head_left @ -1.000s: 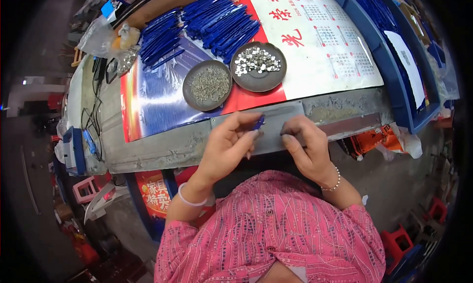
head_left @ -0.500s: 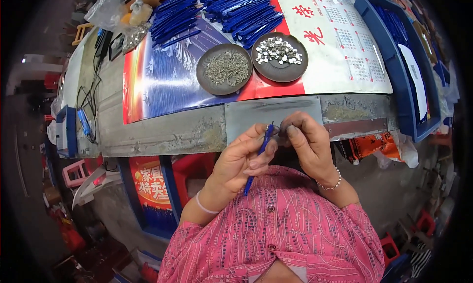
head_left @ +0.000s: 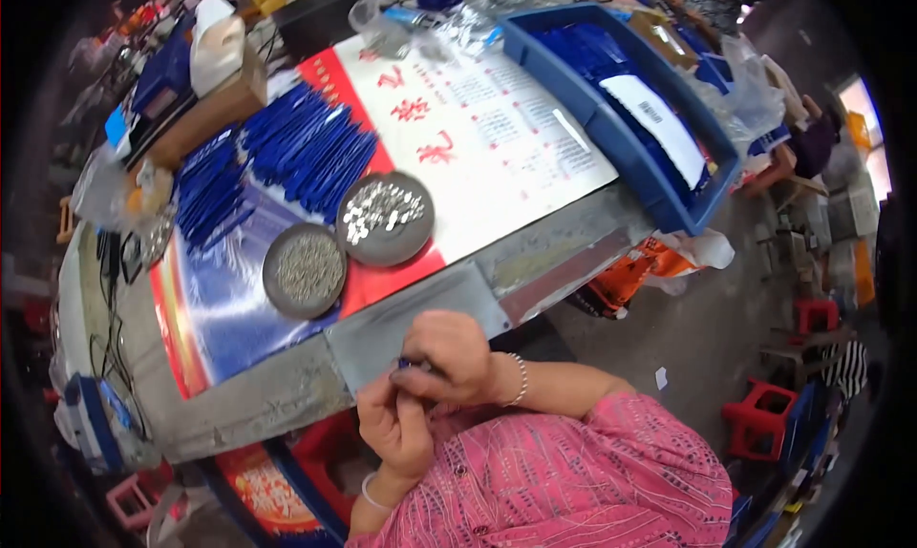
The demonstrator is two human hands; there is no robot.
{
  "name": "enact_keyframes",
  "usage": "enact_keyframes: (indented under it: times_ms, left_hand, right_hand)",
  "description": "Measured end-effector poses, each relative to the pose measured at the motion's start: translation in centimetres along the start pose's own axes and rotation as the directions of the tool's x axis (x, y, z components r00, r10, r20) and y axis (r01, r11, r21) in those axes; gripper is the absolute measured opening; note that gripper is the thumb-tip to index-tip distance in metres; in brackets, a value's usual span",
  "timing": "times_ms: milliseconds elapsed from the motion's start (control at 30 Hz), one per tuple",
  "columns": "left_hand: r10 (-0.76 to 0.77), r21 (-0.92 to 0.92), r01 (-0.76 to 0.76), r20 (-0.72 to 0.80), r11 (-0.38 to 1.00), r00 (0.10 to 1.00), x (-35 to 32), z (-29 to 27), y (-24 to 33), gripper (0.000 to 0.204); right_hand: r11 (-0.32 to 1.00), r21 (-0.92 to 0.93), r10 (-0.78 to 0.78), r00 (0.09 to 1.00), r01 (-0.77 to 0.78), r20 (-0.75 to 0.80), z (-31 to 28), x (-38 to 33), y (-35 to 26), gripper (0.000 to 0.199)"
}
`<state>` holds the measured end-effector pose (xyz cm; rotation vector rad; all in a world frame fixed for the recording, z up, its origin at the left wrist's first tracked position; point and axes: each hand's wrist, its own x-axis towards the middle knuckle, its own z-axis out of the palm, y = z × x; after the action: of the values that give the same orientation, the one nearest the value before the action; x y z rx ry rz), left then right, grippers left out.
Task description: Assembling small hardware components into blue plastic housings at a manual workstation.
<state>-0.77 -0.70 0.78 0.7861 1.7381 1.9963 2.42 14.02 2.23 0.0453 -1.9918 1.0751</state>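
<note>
My left hand (head_left: 394, 432) and my right hand (head_left: 449, 352) meet at the table's front edge, fingers closed together. Between them a small part of a slim blue stick (head_left: 406, 363) shows; the rest is hidden by my fingers. My right hand is bent over it, my left pinches from below. Just beyond my hands stands a dark round dish (head_left: 277, 295) of tiny silvery pin-like pieces. Touching it on the right is a second dark dish (head_left: 387, 252) with small shiny silver discs. Behind the dishes lie piles of slim blue pieces (head_left: 310, 152).
A printed calendar sheet (head_left: 535, 166) covers part of the table. At the right stands a blue tray (head_left: 659, 209) holding blue pieces. A cardboard box (head_left: 205, 118) is at the back left. An orange bag (head_left: 630, 271) hangs by the front edge; red stools (head_left: 759, 414) stand on the floor.
My view has swung to the right, shifting the table leftward and tilting it. My right hand has turned over and closed round the upper end of the blue stick, which is now mostly covered.
</note>
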Motion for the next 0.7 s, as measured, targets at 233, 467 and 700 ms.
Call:
enact_keyframes:
  times_ms: [233, 467, 700]
  left_hand:
    - [-0.008, -0.137, -0.004, -0.086, 0.991, 0.996, -0.5, 1.7, -0.7, 0.009]
    - [-0.027, -0.211, -0.001, -0.129, 0.977, 0.991, 0.1, 1.7, -0.4, 0.015]
    - [0.044, -0.124, -0.059, -0.124, 0.991, 0.991, -0.4, 2.2, -1.0, 0.011]
  right_hand:
    - [0.993, -0.089, 0.075, 0.995, -0.080, -0.059, 0.3, -1.2, -1.2, 0.021]
    - [0.982, 0.077, 0.170, 0.985, -0.172, 0.022, -0.5, -0.3, -1.0, 0.016]
    - [0.978, -0.191, 0.094, 0.994, -0.081, 0.063, 0.0, -1.1, -1.7, 0.012]
